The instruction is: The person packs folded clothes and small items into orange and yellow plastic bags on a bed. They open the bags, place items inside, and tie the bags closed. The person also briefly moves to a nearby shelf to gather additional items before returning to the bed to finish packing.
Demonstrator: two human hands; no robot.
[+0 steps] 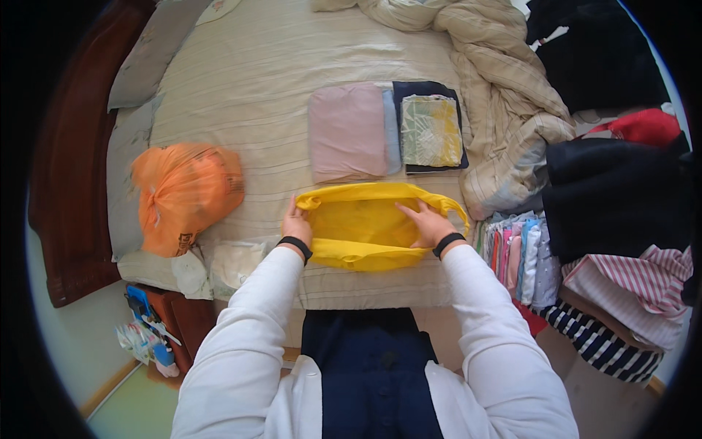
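A yellow fabric bag [366, 224] lies on the bed before me with its wide mouth spread towards me. My left hand [298, 224] grips the bag's left end, thumb inside and fingers at the outer edge. At the right end, my right hand [430, 224] reaches into the mouth with its fingers spread against the cloth. A loop handle sticks out beyond that hand. Just past the bag lie a folded pink cloth [348, 131], a light blue cloth [391, 131] partly under it, and a patterned folded piece [431, 130] on a dark navy cloth [425, 88].
A knotted orange plastic bag [189, 195] sits on the left of the bed [263, 110]. A rumpled beige quilt [499, 82] lies along the right. Upright folded clothes [521, 252] and striped garments [630, 296] are at the right. A brown nightstand [184, 315] stands lower left.
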